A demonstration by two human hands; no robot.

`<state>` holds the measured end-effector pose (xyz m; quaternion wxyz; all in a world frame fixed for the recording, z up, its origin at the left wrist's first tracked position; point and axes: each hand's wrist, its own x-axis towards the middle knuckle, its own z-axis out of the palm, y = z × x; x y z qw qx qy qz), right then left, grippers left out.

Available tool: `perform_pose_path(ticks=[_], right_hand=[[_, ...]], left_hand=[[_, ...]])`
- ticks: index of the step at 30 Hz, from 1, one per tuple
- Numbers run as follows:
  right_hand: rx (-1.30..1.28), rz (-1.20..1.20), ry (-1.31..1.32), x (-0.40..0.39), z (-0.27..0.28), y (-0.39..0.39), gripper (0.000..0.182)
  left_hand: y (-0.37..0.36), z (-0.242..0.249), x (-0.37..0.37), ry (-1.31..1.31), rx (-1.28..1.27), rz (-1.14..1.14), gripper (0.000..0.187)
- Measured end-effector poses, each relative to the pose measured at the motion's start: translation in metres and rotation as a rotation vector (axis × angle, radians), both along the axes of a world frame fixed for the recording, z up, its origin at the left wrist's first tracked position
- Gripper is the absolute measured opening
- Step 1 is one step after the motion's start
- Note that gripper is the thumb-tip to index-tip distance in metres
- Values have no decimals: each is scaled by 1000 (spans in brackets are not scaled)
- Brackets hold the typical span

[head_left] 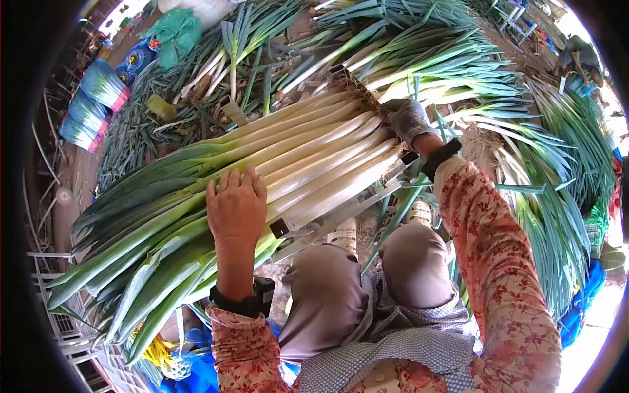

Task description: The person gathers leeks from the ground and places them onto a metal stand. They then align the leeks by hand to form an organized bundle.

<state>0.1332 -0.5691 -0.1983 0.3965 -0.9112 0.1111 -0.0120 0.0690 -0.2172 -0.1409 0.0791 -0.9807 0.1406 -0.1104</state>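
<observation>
A row of long leeks (321, 157) lies side by side across a metal frame (327, 223) in front of my knees. Their white shanks point to the upper right and their green leaves fan out to the lower left. My left hand (237, 200) is bare and rests flat on the leeks, fingers stretched, where white turns to green. At the root ends, my right hand (407, 121), in a grey glove, has its fingers curled against the roots; part of the fingers is hidden.
Loose leeks (452, 59) are heaped behind the frame, and more leeks (547, 216) lie on the right. At the left stand wrapped bundles (95, 105) near a green bag (173, 36). Yellow ties (157, 350) hang at the lower left. Another person (580, 59) is at the upper right.
</observation>
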Motion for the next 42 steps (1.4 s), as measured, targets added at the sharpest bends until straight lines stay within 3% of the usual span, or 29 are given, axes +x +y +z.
perform_pose_path(ticks=[2,4,5,8,9,10,12,13,14,15,16,19,21,24,27,32,39,41,42], right_hand=[[-348,94,46,5,-7,-9,14],[-865,205,185,15,-14,-25,17],[-954,182,249,18,-18,-38,20],[-743,-178,299,25,-36,-96,31],[-274,-529,120,33,-68,-145,36],[-548,-577,162,29,-55,-135,43],[-780,-454,98,25,-22,-134,55],[-734,-280,-1,24,-7,-136,60],[-580,-179,-234,22,15,-105,53],[-441,-97,-70,27,39,-73,54],[-108,45,-56,18,67,-23,40],[-652,593,-404,20,49,86,34],[-379,587,-336,-17,59,147,33],[-621,725,-336,-19,13,158,32],[-633,804,-321,-15,12,155,31],[-595,721,-226,-22,19,153,27],[-775,721,-492,-11,-10,128,34],[-818,571,-237,-12,1,103,33],[-705,502,-237,-10,-2,91,35]], left_hand=[[2,0,1,13,-19,2,38],[2,-2,1,-1,-27,6,38],[1,-2,0,-8,-33,9,38],[1,-3,0,-45,-25,1,38],[1,-3,0,-63,-15,-3,37],[1,-4,-1,-84,-7,-8,37],[2,-4,-1,-92,-17,-24,37],[3,-5,-1,-104,-11,-22,38],[3,-7,-1,-115,-5,-22,38],[3,-7,0,-129,3,-27,39],[2,-7,0,-132,-1,-32,39],[2,-8,-1,-154,-18,-50,39],[3,-10,-2,-180,-36,-57,38],[1,-2,-2,-45,-24,-3,37],[1,0,-1,-28,-19,5,36],[-2,0,-2,-14,-50,13,37],[1,-1,-1,-53,-12,-33,36],[0,2,-5,-37,1,-43,35],[0,3,-5,-40,9,-64,35]])
